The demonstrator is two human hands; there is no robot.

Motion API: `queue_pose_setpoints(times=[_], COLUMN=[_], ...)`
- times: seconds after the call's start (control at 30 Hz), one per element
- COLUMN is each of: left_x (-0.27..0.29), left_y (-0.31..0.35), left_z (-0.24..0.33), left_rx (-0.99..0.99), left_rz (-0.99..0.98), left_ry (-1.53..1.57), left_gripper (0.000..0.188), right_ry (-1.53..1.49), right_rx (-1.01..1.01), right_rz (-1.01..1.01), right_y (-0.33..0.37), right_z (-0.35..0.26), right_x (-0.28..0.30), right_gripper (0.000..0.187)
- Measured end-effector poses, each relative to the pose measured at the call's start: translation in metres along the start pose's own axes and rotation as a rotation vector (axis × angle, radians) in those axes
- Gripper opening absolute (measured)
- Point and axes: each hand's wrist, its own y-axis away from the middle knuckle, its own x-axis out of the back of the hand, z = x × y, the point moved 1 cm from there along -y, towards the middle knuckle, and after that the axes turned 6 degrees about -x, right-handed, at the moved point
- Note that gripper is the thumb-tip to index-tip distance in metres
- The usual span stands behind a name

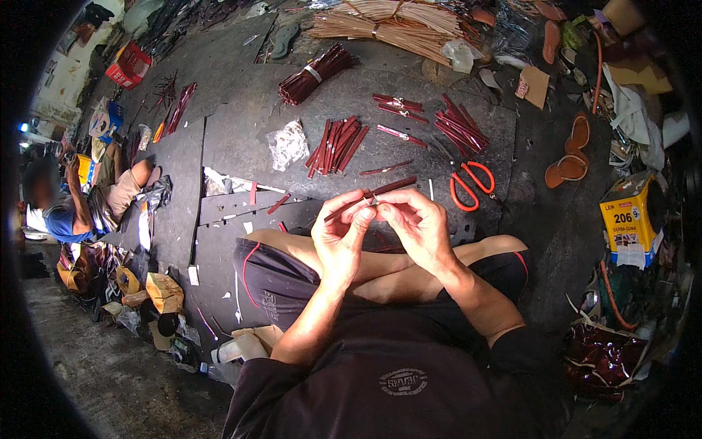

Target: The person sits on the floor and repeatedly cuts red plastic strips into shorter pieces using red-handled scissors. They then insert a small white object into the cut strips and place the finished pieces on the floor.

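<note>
Both hands meet above my crossed legs, pinching a narrow dark red strip [393, 184] that slants up to the right. My left hand [341, 233] grips its lower part between thumb and fingers. My right hand [418, 225] closes thumb and forefinger at its middle, where a tiny shiny piece shows; its kind is unclear. Just beyond lies a single strip [386, 167]. Scissors [453, 189] with orange-red handles lie to the right. Loose dark red strips [338, 146] are piled ahead, with another pile [461, 128] farther right. Shorter strips [398, 107] between them carry shiny bits.
A clear bag [288, 145] of small pale pieces lies ahead left, below a banded strip bundle [314, 74]. Long tan rods [387, 28] lie at the back. Brown sandals [567, 170] and a yellow box [627, 223] are at right. Another person [69, 212] sits far left.
</note>
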Motion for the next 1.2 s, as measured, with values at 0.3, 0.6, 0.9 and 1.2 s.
queue_pose_setpoints(times=[0.3,0.6,0.9,1.2], left_x=[0.0,-0.001,-0.002,0.004], left_y=[-0.01,-0.006,-0.009,-0.007], left_z=[0.012,0.013,0.016,0.009], left_rx=[-0.282,-0.103,0.013,-0.506], left_rz=[-0.106,-0.07,-0.065,-0.171], left_ry=[-0.471,-0.377,-0.197,-0.72], left_gripper=[0.02,0.028,0.025,0.026], right_ry=[-0.135,-0.136,-0.022,-0.315], right_rx=[-0.171,-0.163,-0.029,-0.353], right_rz=[-0.044,0.009,-0.028,-0.057], right_y=[-0.002,0.002,0.0,0.003], right_z=[-0.005,-0.007,-0.013,-0.017], right_x=[0.003,0.0,0.006,0.003], right_gripper=[0.019,0.016,0.013,0.021])
